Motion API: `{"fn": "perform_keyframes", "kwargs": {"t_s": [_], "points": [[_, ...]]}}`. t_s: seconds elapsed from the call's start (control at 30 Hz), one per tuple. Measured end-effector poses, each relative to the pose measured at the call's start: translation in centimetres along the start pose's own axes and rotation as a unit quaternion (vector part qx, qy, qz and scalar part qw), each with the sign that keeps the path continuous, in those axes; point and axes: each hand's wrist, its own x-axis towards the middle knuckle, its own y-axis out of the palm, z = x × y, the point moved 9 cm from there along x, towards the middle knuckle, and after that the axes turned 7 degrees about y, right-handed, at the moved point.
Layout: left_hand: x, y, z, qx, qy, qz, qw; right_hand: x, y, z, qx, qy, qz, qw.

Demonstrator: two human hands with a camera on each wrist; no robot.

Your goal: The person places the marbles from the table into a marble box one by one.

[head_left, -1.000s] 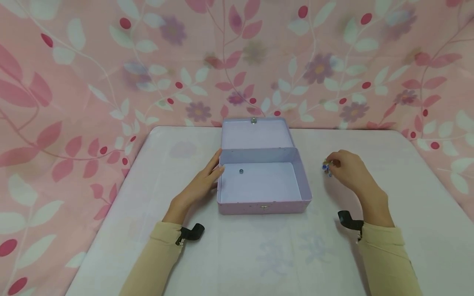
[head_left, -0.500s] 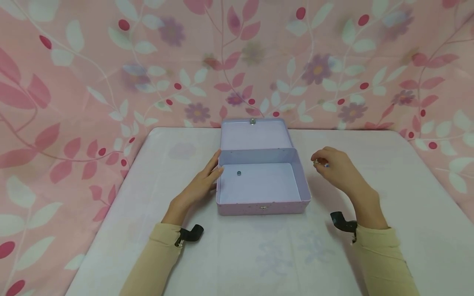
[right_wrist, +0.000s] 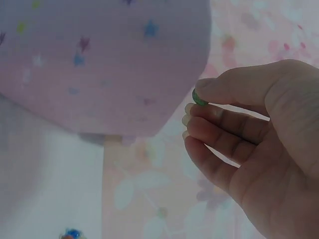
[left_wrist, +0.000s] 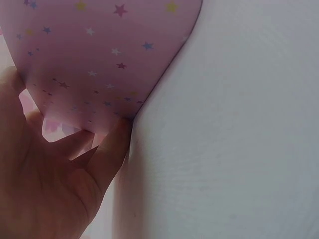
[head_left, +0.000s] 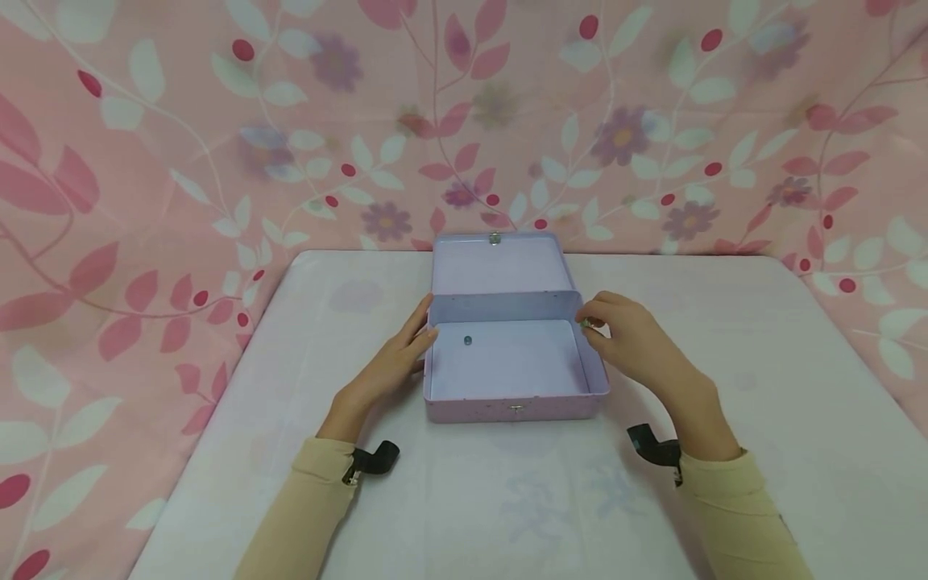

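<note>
A lilac tin box (head_left: 516, 409) stands on the table with its lid (head_left: 500, 266) tipped back. One small blue-grey marble-like ball (head_left: 467, 340) lies on its floor, towards the left. My left hand (head_left: 387, 366) rests with its fingers against the box's left wall; in the left wrist view the outside (left_wrist: 99, 55) is pink with stars. Over the right wall's rim, my right hand (head_left: 641, 346) pinches a small green glass marble (right_wrist: 199, 97) between thumb and fingertips. In the right wrist view a blue piece (right_wrist: 73, 233) shows at the bottom edge, mostly cut off.
A white cloth (head_left: 290, 322) covers the table (head_left: 507, 499). Behind it hangs a pink flowered curtain (head_left: 406, 121). The box's clasp (head_left: 516, 408) faces me, and its open lid leans towards the curtain.
My right hand has moved left from the small blue pieces on the right to the box's right rim, with the green marble between its fingers. The left hand has stayed on the box.
</note>
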Motion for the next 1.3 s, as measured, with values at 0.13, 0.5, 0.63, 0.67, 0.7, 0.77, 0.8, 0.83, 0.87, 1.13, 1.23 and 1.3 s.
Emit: {"fn": "perform_keyframes", "kwargs": {"t_s": [0.13, 0.5, 0.63, 0.67, 0.7, 0.77, 0.8, 0.83, 0.87, 1.13, 1.23, 1.3], "points": [[0.0, 0.0, 0.0, -0.001, 0.000, -0.002, 1.0000, -0.1, 0.7, 1.7, -0.009, -0.019, 0.014, 0.9997], [0.0, 0.1, 0.0, -0.005, 0.007, 0.000, 1.0000, -0.2, 4.5, 4.7, -0.022, -0.071, 0.051, 0.9959], [0.0, 0.1, 0.0, -0.004, 0.008, 0.000, 1.0000, -0.2, 5.8, 5.4, -0.028, -0.079, 0.070, 0.9940], [0.0, 0.1, 0.0, -0.003, 0.007, -0.001, 1.0000, -0.2, 6.0, 5.5, -0.028, -0.079, 0.073, 0.9938], [0.0, 0.1, 0.0, -0.003, 0.008, -0.002, 1.0000, -0.2, 6.2, 5.7, -0.028, -0.079, 0.075, 0.9936], [0.0, 0.1, -0.1, -0.004, 0.010, -0.002, 0.9999, -0.2, 6.6, 5.8, -0.032, -0.077, 0.081, 0.9932], [0.0, 0.1, -0.1, -0.004, 0.010, -0.002, 0.9999, -0.2, 6.7, 5.9, -0.033, -0.077, 0.083, 0.9930], [0.1, 0.1, 0.0, -0.004, 0.011, -0.001, 0.9999, -0.2, 6.8, 5.9, -0.035, -0.075, 0.085, 0.9929], [0.1, 0.2, 0.0, -0.005, 0.011, -0.001, 0.9999, -0.3, 7.0, 5.8, -0.036, -0.073, 0.088, 0.9928], [0.1, 0.1, 0.2, -0.001, 0.001, -0.007, 1.0000, -0.1, 8.0, 4.9, 0.027, -0.045, 0.139, 0.9889], [0.0, 0.0, 0.2, -0.001, 0.001, -0.009, 1.0000, 0.1, 8.8, 4.1, 0.045, -0.021, 0.167, 0.9847], [0.0, 0.0, 0.2, 0.000, 0.001, -0.011, 0.9999, 0.3, 9.2, 3.6, 0.041, -0.008, 0.177, 0.9834]]}}
